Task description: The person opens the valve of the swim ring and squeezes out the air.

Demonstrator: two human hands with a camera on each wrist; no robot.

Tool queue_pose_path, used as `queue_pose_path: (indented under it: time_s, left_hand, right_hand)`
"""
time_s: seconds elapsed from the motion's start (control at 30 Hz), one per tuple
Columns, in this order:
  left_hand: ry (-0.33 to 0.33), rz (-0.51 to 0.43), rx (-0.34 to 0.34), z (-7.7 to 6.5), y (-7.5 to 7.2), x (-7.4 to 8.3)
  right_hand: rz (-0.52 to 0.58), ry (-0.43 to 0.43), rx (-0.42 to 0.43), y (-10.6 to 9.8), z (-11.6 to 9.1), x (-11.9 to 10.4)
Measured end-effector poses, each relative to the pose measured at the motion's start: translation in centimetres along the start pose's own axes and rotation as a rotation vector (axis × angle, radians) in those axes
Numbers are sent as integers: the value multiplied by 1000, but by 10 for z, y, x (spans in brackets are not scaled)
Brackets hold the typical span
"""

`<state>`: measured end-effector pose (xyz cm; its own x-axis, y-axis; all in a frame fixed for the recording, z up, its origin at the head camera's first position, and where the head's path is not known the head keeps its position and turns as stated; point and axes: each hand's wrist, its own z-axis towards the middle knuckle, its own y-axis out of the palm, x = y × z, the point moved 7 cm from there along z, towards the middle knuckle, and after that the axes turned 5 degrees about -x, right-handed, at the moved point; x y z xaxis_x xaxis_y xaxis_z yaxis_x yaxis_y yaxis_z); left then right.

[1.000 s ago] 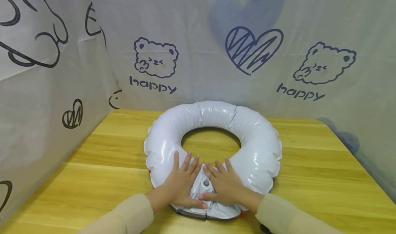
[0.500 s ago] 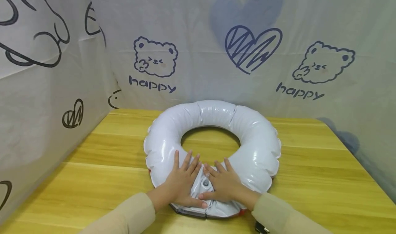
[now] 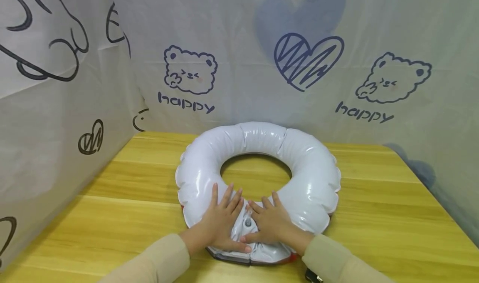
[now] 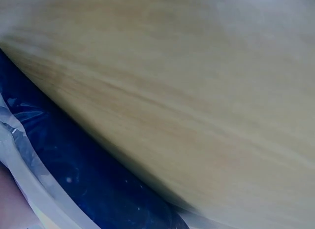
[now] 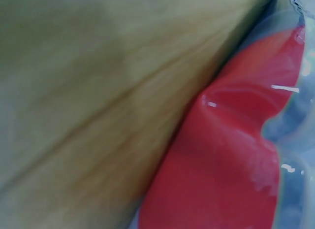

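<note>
A white inflatable swim ring (image 3: pixel 258 137) lies flat on the wooden table, glossy and puffed up, with creases along its seams. Its near section looks softer and wrinkled around a small grey valve (image 3: pixel 248 222). My left hand (image 3: pixel 220 220) presses flat on the ring left of the valve, fingers spread. On the other side of the valve, my right hand (image 3: pixel 271 222) lies the same way, thumbs close together below it. In the left wrist view the ring's underside shows dark blue (image 4: pixel 88 165); in the right wrist view a red patch (image 5: pixel 221 155) shows.
The yellow wood-grain table (image 3: pixel 123 216) extends on both sides of the ring. White cloth (image 3: pixel 239 87) printed with bears and hearts hangs behind and at the left. A small black object (image 3: pixel 312 276) sits by the right sleeve at the near edge.
Both hands keep their places on the ring. The view shifts slightly, and more of the black object by the right sleeve shows than a second ago.
</note>
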<state>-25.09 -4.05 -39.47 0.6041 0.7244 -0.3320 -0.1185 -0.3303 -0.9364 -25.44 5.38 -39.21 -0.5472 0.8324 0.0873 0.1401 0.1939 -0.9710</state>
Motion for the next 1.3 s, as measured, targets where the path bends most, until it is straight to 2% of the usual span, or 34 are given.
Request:
queue_pose_path:
  time_s: [0.37,0.6,0.83,1.3]
  left_hand:
    - [-26,0,-43,-2,3,1]
    - [-69,70,-63,-2,6,4]
    - [-79,105,-68,-2,5,3]
    - [-65,14,-156,-5,8,1]
  right_hand:
    - [-41,24,-3,1,0,-2]
    - [-48,23,17,0,0,-4]
    - [-66,28,26,-2,1,-4]
    - [-1,-21,78,-2,-1,-3]
